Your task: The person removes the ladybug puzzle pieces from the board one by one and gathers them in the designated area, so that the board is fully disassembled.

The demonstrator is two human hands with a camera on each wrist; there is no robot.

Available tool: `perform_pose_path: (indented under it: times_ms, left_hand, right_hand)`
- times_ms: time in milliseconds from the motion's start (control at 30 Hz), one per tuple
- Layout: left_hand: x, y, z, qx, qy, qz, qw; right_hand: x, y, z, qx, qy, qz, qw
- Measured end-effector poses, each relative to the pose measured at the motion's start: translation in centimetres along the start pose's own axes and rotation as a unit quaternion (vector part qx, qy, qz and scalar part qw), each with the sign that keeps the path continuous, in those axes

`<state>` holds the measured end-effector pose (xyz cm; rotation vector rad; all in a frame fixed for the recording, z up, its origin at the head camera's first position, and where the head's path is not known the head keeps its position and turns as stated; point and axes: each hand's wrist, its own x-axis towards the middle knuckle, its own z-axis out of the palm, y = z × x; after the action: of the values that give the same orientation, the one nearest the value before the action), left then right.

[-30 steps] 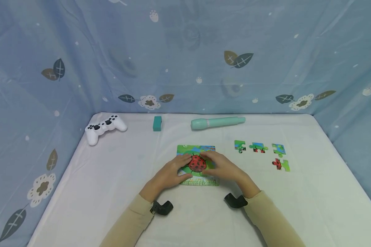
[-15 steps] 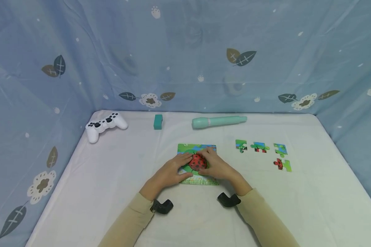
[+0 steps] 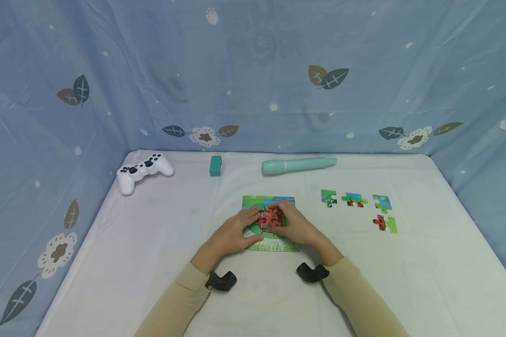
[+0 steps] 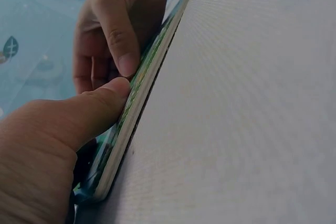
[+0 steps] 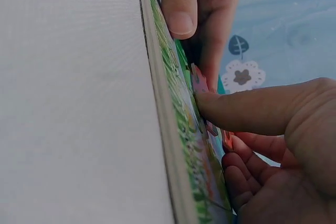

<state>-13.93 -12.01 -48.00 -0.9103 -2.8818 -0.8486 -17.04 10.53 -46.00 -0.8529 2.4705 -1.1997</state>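
Note:
A flat ladybug puzzle board (image 3: 274, 246) with a grassy green border lies in the middle of the white tabletop. My left hand (image 3: 233, 233) rests on the board's left side, its fingers reaching to the ladybug and its thumb on the near border. From the right, my right hand (image 3: 298, 225) pinches a red spotted puzzle piece (image 5: 198, 80) between thumb and fingers. In the right wrist view that piece tilts up from the board; the fingers behind it partly hide it. Jagged seams now break up the ladybug picture (image 3: 269, 219) in the head view.
Several loose puzzle pieces lie right of the board, among them a red-and-green piece (image 3: 385, 224) and a blue-green corner piece (image 3: 382, 203). Along the back are a white game controller (image 3: 145, 171), a small teal block (image 3: 215, 166) and a mint-green flashlight-shaped object (image 3: 298, 165).
My right hand has moved left and in over the ladybug and has pinched a piece there, lifting its edge. The left hand has stayed in place.

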Motion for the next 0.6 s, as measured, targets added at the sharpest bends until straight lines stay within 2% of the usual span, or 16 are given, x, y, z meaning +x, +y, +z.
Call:
perform_pose_path:
  times_ms: [100, 367, 600]
  left_hand:
    - [0.02, -0.09, 0.04, 0.000, 0.006, 0.005, 1.0000]
    - [-0.01, -0.25, 0.05, 0.001, 0.014, 0.020, 0.9997]
    - [0.00, -0.17, 0.06, -0.005, 0.011, 0.015, 0.9998]
  right_hand:
    - [-0.06, 0.09, 0.08, -0.003, 0.008, 0.001, 1.0000]
    - [-0.19, 0.00, 0.05, -0.048, 0.007, -0.029, 0.9984]
    - [-0.19, 0.19, 0.10, -0.055, 0.022, -0.022, 0.9980]
